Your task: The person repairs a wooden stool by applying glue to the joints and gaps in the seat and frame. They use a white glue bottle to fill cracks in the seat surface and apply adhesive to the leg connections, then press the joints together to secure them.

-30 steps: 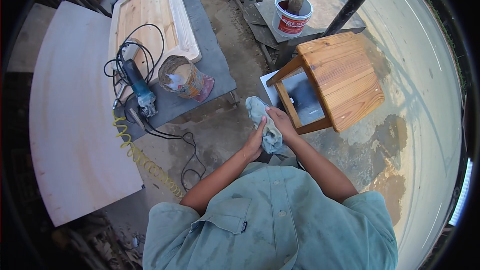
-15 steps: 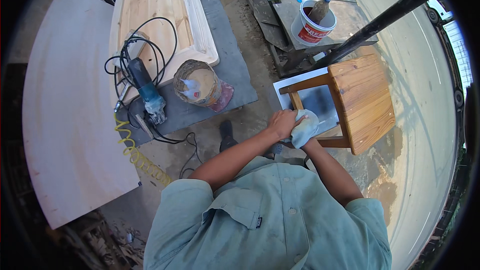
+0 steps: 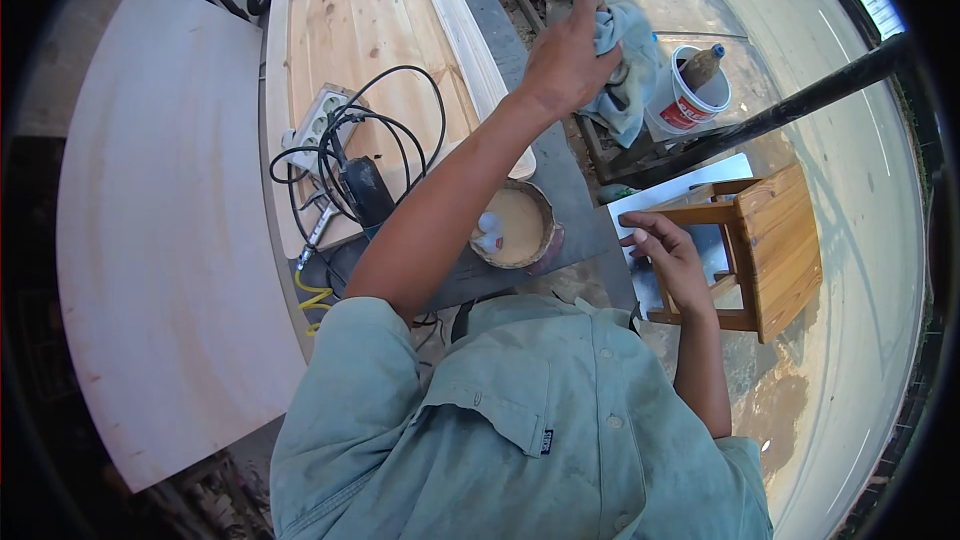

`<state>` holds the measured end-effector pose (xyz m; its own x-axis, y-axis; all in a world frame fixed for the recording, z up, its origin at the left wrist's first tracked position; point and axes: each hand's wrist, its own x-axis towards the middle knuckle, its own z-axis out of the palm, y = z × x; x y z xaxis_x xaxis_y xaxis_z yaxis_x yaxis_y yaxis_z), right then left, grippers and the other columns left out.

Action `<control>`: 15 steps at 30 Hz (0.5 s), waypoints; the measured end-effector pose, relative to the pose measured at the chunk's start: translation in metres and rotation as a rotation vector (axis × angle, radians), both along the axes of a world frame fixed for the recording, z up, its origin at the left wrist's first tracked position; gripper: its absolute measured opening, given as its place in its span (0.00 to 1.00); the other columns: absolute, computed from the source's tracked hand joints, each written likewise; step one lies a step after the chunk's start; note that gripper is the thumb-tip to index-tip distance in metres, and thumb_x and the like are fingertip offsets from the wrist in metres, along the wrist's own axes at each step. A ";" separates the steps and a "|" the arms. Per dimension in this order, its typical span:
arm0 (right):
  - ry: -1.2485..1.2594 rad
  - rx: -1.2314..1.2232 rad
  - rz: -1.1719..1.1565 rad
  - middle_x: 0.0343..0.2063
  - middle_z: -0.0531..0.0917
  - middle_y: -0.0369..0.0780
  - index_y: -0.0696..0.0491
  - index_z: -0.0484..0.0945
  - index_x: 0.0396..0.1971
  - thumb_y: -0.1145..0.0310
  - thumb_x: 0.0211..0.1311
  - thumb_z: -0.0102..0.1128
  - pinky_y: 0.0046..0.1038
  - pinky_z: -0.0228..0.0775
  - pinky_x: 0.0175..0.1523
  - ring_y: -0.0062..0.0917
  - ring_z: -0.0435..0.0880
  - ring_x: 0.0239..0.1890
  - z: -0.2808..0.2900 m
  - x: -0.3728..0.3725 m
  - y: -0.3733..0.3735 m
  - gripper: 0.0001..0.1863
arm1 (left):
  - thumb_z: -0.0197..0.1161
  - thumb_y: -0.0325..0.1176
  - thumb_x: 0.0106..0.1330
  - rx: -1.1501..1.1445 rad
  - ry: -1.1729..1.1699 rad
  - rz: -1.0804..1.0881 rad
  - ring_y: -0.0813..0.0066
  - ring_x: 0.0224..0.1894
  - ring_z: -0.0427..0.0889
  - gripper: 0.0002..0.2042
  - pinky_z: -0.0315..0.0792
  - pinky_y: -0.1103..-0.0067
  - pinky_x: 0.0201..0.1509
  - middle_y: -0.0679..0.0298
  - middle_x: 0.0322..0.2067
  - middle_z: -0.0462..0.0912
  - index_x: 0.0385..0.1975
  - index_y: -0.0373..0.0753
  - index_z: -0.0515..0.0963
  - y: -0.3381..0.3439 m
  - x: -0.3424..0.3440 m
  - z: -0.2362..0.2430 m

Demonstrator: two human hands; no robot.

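Observation:
My left hand (image 3: pixel 570 55) is raised at the far side, its fingers closed on a pale blue-green cloth (image 3: pixel 635 90) that hangs down beside a white bucket (image 3: pixel 655 122). In the bucket stands a bottle (image 3: pixel 703 67) with a blue cap. Lower down, my right hand (image 3: pixel 672 262) holds nothing, its fingers apart and slightly bent. It is by the legs of a varnished wooden stool (image 3: pixel 785 250), which lies tipped on its side. Under the stool legs is a white-edged sheet (image 3: pixel 715 172); whether the right fingers touch a leg I cannot tell.
On the grey table (image 3: pixel 590 240) are a wooden panel door (image 3: pixel 370 15), a power strip (image 3: pixel 325 125) with looped black cables, a partly hidden angle grinder (image 3: pixel 365 190) and a tub of beige paste (image 3: pixel 520 230). A large pale board (image 3: pixel 170 220) lies left. A dark pole (image 3: pixel 800 100) slants at right.
My left hand has lifted the cloth away from the stool, up to beside the bucket. My right hand has come off the cloth and its fingers have spread. The whole view has shifted.

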<state>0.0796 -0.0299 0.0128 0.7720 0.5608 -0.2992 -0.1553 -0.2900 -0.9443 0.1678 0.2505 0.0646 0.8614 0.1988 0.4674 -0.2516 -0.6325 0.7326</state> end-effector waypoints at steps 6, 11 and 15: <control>-0.439 -0.169 0.407 0.41 0.85 0.44 0.57 0.82 0.47 0.68 0.64 0.64 0.29 0.75 0.45 0.28 0.85 0.40 0.024 -0.007 0.105 0.14 | 0.69 0.47 0.60 0.349 0.291 0.094 0.49 0.64 0.71 0.32 0.67 0.64 0.67 0.49 0.62 0.71 0.61 0.38 0.70 0.083 -0.032 -0.041; -0.899 -0.426 0.677 0.34 0.85 0.49 0.57 0.84 0.37 0.68 0.58 0.64 0.37 0.77 0.41 0.38 0.87 0.37 -0.021 -0.009 0.158 0.11 | 0.69 0.48 0.61 0.094 0.301 0.138 0.54 0.68 0.68 0.31 0.63 0.66 0.70 0.51 0.64 0.71 0.61 0.38 0.72 0.100 -0.116 -0.042; -0.917 -0.671 0.933 0.29 0.87 0.47 0.56 0.86 0.33 0.69 0.55 0.64 0.40 0.79 0.39 0.39 0.88 0.33 -0.056 -0.010 0.175 0.08 | 0.68 0.46 0.64 -0.066 0.349 0.211 0.58 0.66 0.71 0.26 0.63 0.66 0.69 0.54 0.61 0.75 0.57 0.38 0.75 0.096 -0.172 -0.052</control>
